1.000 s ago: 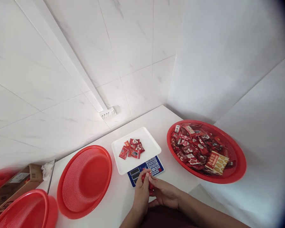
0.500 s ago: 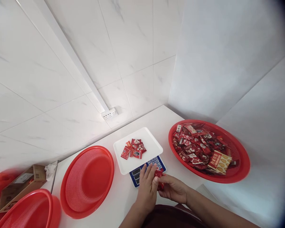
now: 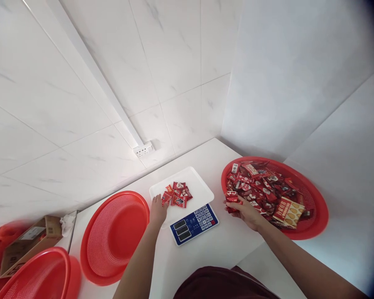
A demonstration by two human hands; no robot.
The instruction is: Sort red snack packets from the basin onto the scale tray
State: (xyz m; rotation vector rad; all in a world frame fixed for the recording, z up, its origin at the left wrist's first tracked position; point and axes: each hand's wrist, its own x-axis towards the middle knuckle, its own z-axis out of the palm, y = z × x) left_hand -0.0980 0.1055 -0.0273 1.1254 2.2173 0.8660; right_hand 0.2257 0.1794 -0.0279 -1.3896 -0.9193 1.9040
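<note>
My left hand (image 3: 158, 212) is over the white weighing tray (image 3: 202, 189), its fingers apart at the left edge of a small pile of red snack packets (image 3: 179, 195). It partly covers the leftmost packet; whether it grips that one is hard to see. My right hand (image 3: 247, 214) is closed around a few red packets (image 3: 232, 196), held by the near left rim of a red basket (image 3: 321, 216). Many wrapped snacks (image 3: 258, 189) fill that basket, with a larger cream-and-red packet (image 3: 289, 212) on top. The blue scale keypad (image 3: 195, 224) shows below the tray.
A red perforated basket (image 3: 90, 232) stands left of the scale on the white table (image 3: 165, 265). Another red basket (image 3: 71, 274) and a cardboard box (image 3: 50, 228) are farther left. A wall socket (image 3: 143, 149) sits above the table's back edge.
My hands were together in front of the keypad, around red packets. The left has moved left and up onto the tray; the right has carried packets right to the full basket's rim.
</note>
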